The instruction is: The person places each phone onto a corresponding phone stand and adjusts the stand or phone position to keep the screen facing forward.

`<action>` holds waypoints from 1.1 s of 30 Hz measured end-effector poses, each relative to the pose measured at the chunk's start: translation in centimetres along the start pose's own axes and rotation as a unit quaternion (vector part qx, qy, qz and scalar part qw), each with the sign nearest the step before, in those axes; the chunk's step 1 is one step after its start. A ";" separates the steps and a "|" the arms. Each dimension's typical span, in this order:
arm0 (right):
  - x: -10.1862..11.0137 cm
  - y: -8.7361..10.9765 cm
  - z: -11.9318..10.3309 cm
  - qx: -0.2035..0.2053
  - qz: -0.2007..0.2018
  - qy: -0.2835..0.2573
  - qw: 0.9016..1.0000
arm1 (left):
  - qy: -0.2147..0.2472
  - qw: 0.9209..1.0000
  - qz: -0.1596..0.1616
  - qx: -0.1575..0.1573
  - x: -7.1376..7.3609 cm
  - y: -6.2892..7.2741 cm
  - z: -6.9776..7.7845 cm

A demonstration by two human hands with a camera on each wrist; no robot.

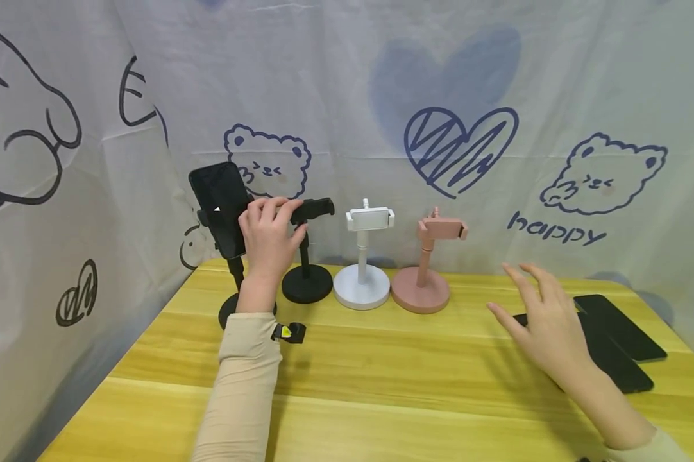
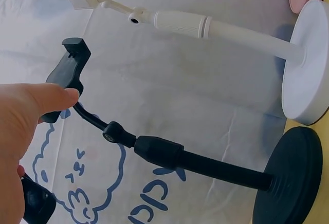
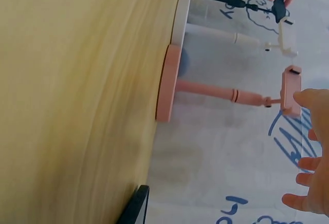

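Note:
My left hand (image 1: 266, 237) pinches the left end of the clamp (image 2: 66, 75) on a black phone stand (image 1: 306, 284), thumb in front. The clamp holds no phone and sits on a bent neck above the stand's post. Just left of this hand, another black stand (image 1: 229, 309), partly hidden by my wrist, holds a dark phone (image 1: 217, 202) upright and slightly tilted. My right hand (image 1: 546, 327), fingers spread and holding nothing, hovers in front of two dark phones, a rear one (image 1: 626, 327) and a nearer one (image 1: 618, 366), lying flat on the table.
A white phone stand (image 1: 362, 287) and a pink phone stand (image 1: 421, 290) stand in the row to the right of the black ones, their clamps without phones. The wooden table (image 1: 381, 398) ends at a white cloth backdrop (image 1: 347, 96) with drawings.

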State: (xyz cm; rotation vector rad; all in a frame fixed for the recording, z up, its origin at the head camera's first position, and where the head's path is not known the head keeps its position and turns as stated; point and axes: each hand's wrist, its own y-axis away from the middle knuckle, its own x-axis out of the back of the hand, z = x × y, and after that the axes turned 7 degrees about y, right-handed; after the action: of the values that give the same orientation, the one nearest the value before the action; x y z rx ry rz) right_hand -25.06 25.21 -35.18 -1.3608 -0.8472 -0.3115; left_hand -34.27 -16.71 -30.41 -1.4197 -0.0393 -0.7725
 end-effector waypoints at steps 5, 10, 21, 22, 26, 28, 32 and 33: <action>-0.2 0.3 0.8 -0.008 -0.001 0.008 1.000 | -0.002 1.000 0.019 0.011 -0.4 0.1 0.1; -0.5 0.5 1.7 -0.007 0.006 0.018 1.000 | -0.001 0.999 0.033 0.020 -0.6 0.1 0.2; -1.4 0.6 3.4 -0.032 -0.015 0.029 0.999 | 0.012 0.999 0.036 0.022 -0.5 -0.1 -0.2; -1.4 0.5 3.4 -0.037 -0.021 0.028 0.999 | 0.012 0.999 0.036 0.023 -0.5 -0.1 -0.2; -1.5 0.5 3.7 -0.056 -0.050 0.027 0.997 | 0.014 0.999 0.033 0.027 -0.4 0.0 -0.2; -1.6 0.6 3.9 -0.063 -0.063 0.030 0.996 | 0.015 0.999 0.032 0.028 -0.4 0.0 -0.2; -1.7 0.8 4.6 -0.076 -0.085 0.041 0.993 | 0.017 0.999 0.033 0.027 -0.5 0.0 0.0; -1.7 0.8 4.9 -0.080 -0.091 0.044 0.992 | 0.017 0.999 0.034 0.027 -0.6 0.0 0.0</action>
State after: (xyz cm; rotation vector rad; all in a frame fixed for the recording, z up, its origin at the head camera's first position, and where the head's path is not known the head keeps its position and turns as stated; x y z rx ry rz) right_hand -27.39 29.49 -37.07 -1.4095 -0.8886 -0.5874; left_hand -34.71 -16.44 -30.72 -1.3502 0.0146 -0.7346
